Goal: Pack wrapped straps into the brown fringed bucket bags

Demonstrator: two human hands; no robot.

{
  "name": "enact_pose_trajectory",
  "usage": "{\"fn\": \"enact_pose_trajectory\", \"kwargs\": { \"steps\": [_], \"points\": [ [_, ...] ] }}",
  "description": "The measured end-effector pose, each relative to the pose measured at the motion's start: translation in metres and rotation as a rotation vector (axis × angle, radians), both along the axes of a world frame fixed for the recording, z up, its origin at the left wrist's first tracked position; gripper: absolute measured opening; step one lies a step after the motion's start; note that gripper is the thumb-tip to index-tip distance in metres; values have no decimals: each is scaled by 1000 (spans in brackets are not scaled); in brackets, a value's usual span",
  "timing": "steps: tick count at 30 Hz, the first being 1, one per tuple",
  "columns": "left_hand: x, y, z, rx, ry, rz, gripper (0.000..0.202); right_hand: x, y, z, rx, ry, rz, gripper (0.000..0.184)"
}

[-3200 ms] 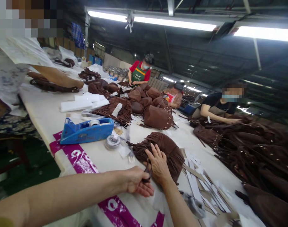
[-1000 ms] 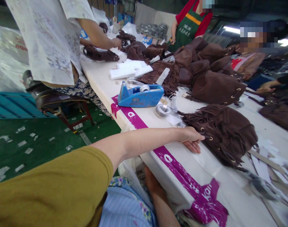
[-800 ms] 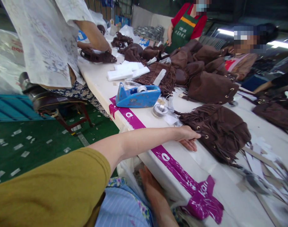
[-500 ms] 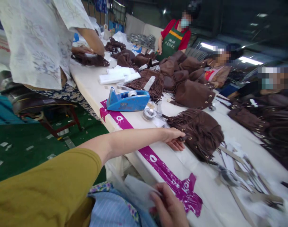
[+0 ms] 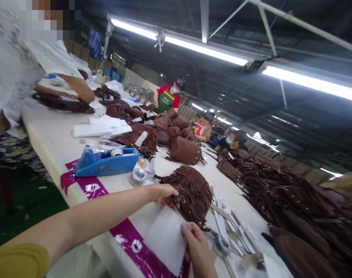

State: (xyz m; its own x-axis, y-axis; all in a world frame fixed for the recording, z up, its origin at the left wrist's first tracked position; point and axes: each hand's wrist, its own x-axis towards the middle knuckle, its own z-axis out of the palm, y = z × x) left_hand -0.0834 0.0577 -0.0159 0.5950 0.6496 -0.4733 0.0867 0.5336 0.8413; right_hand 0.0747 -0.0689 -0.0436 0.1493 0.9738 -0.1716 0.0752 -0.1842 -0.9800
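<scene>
With your left hand (image 5: 165,195) you pinch a dark tab (image 5: 176,199) of the fringed brown bag (image 5: 195,187) on the table (image 5: 45,135), and with your right (image 5: 198,244) a white sheet (image 5: 165,239), apparently working both together, which likely calls for a steady left hold.

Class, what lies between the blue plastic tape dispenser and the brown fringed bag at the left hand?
The head view shows a round grey roll, with small pale scraps beside it.
</scene>
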Motion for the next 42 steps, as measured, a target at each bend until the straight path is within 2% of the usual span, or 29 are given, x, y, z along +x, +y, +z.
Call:
{"fn": "enact_pose_trajectory", "kwargs": {
  "steps": [3,6,13,18,22,26,31,36,39,42],
  "points": [
    [2,8,-12,14,-17,91,18,0,16,3,45,-62,56,37],
    [4,12,-20,-15,-37,136,12,-1,26,5,45,-114,43,34],
    [3,16,-19,-84,-53,148,4,0,39,2,25,-103,35,32],
    [0,15,-19,-38,-67,172,11,8,42,5,4,-28,54,32],
    [-1,14,-18,0,-100,139,21,10,51,2,28,22,66,33],
    [-2,12,-20,48,-104,164,24,10,60,-6,71,-9,-25,33],
    [1,7,-25,175,-67,291,22,6,62,-20,109,-55,-123,32],
    [-1,1,-22,282,-37,326,16,-4,58,-28,139,-102,-197,32],
    [-2,-1,-20,312,-9,310,15,-6,53,-27,136,-56,-160,32],
    [-1,-2,-20,322,43,309,23,-7,49,-22,89,57,-74,32]
  ]
}}
